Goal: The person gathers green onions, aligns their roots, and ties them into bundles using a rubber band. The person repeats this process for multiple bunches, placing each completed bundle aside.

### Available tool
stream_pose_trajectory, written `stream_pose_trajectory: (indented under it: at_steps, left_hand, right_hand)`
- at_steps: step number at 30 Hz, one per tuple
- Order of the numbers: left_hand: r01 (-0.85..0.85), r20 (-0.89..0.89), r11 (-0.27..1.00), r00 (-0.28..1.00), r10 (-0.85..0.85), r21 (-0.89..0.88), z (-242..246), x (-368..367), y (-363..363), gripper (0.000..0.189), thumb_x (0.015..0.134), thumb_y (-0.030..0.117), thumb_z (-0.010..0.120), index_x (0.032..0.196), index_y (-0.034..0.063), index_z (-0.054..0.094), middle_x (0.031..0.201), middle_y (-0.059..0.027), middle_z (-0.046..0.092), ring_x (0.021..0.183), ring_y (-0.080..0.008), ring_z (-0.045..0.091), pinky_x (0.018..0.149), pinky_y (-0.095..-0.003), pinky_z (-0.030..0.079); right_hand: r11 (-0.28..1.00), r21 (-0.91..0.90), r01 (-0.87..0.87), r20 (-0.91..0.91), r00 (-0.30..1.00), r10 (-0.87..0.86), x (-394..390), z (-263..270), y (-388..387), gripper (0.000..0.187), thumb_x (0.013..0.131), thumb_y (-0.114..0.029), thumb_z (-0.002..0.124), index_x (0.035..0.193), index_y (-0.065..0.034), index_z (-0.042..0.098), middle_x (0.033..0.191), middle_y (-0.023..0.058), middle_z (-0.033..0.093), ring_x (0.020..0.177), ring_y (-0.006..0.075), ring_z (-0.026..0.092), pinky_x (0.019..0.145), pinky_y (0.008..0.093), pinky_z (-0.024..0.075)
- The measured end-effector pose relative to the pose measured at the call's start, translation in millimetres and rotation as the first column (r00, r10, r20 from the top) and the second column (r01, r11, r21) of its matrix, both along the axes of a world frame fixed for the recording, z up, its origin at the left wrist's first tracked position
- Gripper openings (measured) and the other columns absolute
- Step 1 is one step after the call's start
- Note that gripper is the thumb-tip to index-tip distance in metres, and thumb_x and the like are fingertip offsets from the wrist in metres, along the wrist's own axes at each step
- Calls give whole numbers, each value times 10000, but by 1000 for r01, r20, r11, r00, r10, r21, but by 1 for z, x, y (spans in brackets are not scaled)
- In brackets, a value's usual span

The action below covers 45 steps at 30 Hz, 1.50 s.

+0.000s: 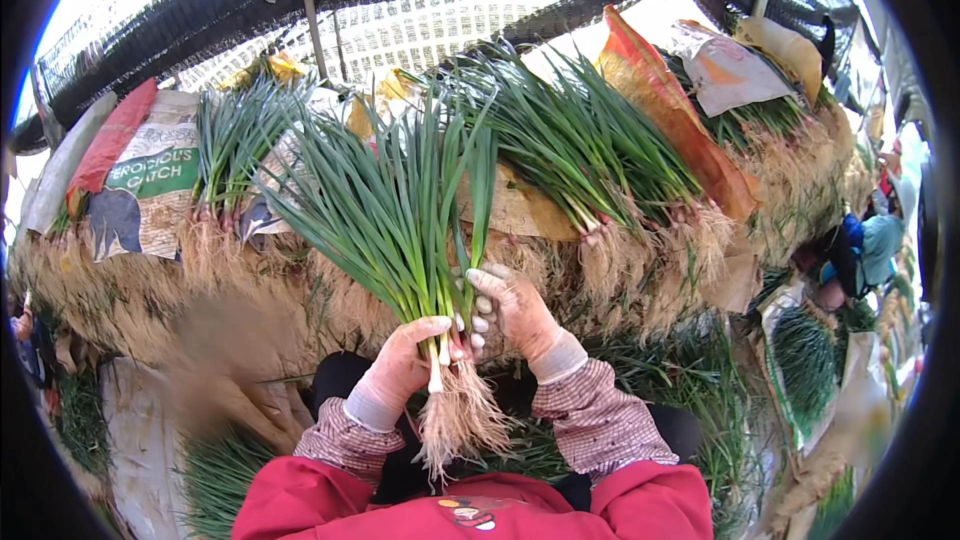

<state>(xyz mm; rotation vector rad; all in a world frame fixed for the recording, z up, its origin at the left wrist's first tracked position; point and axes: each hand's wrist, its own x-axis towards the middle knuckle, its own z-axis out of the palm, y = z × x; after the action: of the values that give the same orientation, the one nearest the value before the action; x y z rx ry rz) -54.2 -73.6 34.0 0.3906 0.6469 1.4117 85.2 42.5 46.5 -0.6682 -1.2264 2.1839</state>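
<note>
Long green leaves fan upward from a bunch of scallion-like plants [397, 240], whose pale roots [461, 420] hang down over my lap. My left hand [405, 352], in a thin pale glove, is closed around the white stem bases. Beside it on the right, my right hand [514, 307], gloved too, has thumb and fingers on a few stalks at the bunch's right edge. Some of its fingertips show between the stalks and the roots. Whether those stalks are apart from the main bunch lower down I cannot tell.
A long heap of plants, roots facing me [127, 300], crosses the front. On it lie another bunch [600, 150], an orange woven sack [675, 105] and a printed sack [154, 165]. Loose leaves [667, 382] cover the ground at right. Another person [877, 240] is at the far right.
</note>
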Motion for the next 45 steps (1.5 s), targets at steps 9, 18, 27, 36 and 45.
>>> stream_pose_trajectory:
  at_steps: [9, 18, 27, 36, 45]
  left_hand:
    - [-247, -567, 965, 809, 154, -90, -6, -4, -46, 400, 798, 123, 689, 1146, -47, 591, 823, -106, 663, 581, -174, 644, 508, -261, 538]
    - [-71, -406, 997, 912, 56, -21, -26, 9, -46, 258, 843, 110, 632, 1057, -16, 564, 944, -160, 651, 761, -267, 666, 684, -378, 563]
    - [-183, -301, 983, 937, 178, 12, -21, 16, -42, 303, 862, 135, 550, 1104, -46, 543, 709, -182, 649, 640, -306, 653, 683, -429, 567]
    - [-125, -254, 992, 960, 121, 3, -10, 15, -28, 194, 850, 134, 593, 985, -4, 585, 850, -184, 644, 707, -266, 648, 722, -416, 554]
    - [18, -631, 990, 769, -103, -140, 2, 8, -29, 206, 842, 129, 584, 970, -30, 607, 771, -125, 665, 570, -206, 633, 512, -310, 541]
  right_hand:
    - [934, 342, -107, 360, 933, -25, -4, -41, -1, 502, 813, -284, 710, 1195, 19, 592, 953, 165, 691, 904, 238, 648, 840, 343, 496]
    - [980, -3, -197, 15, 980, 197, -6, -40, -19, 329, 898, -255, 616, 1130, -27, 569, 804, 46, 605, 667, 124, 524, 598, 254, 440]
    - [825, 133, 549, -73, 836, -544, -4, -31, -78, 194, 940, -184, 591, 1013, -10, 635, 799, 33, 635, 644, 100, 585, 586, 228, 473]
    - [939, 246, 241, 54, 964, -262, 97, -14, -27, 308, 922, -225, 583, 1160, -31, 565, 721, 11, 578, 525, 92, 515, 471, 244, 434]
    - [304, 708, -637, 704, 608, -366, 35, 17, -42, 360, 852, -339, 533, 924, -14, 671, 931, 185, 685, 934, 356, 653, 857, 434, 503]
